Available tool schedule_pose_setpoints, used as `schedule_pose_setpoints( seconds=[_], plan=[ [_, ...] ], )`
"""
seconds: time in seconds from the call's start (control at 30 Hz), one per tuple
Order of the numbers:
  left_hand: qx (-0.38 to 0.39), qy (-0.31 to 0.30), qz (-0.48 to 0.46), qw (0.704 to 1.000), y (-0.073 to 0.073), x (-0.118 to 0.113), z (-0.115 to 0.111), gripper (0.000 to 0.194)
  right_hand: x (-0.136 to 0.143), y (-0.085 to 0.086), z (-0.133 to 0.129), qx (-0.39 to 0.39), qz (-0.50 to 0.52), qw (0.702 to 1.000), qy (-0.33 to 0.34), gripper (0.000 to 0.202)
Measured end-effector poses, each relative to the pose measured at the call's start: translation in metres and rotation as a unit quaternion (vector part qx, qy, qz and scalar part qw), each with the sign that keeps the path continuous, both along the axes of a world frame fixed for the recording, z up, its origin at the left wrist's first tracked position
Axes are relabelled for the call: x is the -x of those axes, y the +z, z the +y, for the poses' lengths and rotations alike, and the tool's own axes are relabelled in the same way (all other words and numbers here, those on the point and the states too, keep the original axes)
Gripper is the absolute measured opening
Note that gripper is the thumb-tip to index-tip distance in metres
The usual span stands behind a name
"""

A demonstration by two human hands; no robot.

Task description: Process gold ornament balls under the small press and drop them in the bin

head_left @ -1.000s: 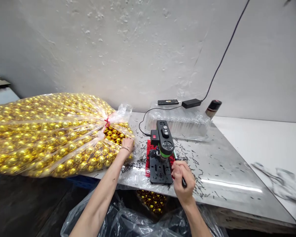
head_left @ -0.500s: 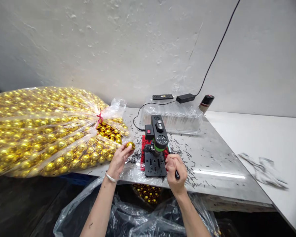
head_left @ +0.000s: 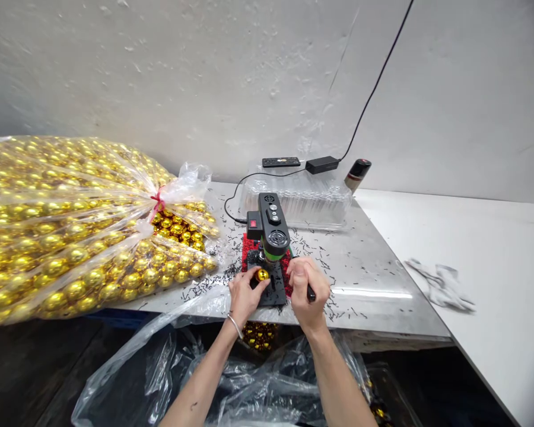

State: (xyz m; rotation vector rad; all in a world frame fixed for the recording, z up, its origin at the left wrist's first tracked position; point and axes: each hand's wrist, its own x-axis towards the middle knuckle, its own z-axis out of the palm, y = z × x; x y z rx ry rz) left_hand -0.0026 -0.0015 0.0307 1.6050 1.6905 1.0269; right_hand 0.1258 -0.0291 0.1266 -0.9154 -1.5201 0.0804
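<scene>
A gold ball [head_left: 262,274] is pinched between the thumb and fingers of my left hand [head_left: 247,292], over the black base plate [head_left: 273,290] of a small press. The black press head [head_left: 273,228] stands just behind the ball, with a green ring beneath it. My right hand [head_left: 308,290] is wrapped round the black-ended lever [head_left: 311,293] at the press's right side. Red material [head_left: 248,244] shows under the base plate.
A large clear bag of gold balls [head_left: 71,237] lies at the left. Behind the press are clear plastic trays [head_left: 296,204], a power adapter [head_left: 323,164] and a spray can [head_left: 357,175]. Gloves [head_left: 440,284] lie at right. Black bits litter the metal table [head_left: 365,255].
My left hand has moved right with the gold ball, from beside the bag's mouth to over the press's base plate. My right hand stays on the lever. The whole view has shifted slightly.
</scene>
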Motion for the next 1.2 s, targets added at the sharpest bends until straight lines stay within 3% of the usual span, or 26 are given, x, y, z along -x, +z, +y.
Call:
schedule_pose_setpoints(
  seconds=[0.1,0.3,0.67,0.87,1.0,1.2],
  plan=[
    [-0.041,-0.024,0.061,0.997,0.001,-0.003,-0.003,0.033,-0.001,-0.004,-0.001,0.0,-0.003,1.0,0.004,0.029],
    [-0.072,-0.05,0.055,0.995,-0.007,-0.005,-0.002,0.031,-0.002,-0.015,-0.008,0.009,-0.02,1.0,0.021,0.027],
    [-0.085,-0.049,0.07,0.993,-0.011,-0.005,-0.002,0.031,-0.003,-0.076,0.002,-0.053,-0.03,0.998,0.007,0.03],
    [-0.089,-0.048,0.056,0.993,-0.012,-0.005,-0.003,0.031,-0.002,-0.091,0.006,-0.058,-0.042,0.997,0.003,0.028],
    [-0.097,-0.049,0.054,0.993,-0.014,-0.005,-0.001,0.031,-0.003,-0.075,0.005,-0.074,-0.073,0.995,0.009,0.026],
    [-0.113,-0.05,0.059,0.99,-0.007,-0.005,-0.004,0.032,-0.001,-0.008,0.0,-0.003,-0.005,1.0,-0.005,0.028]
  ],
)
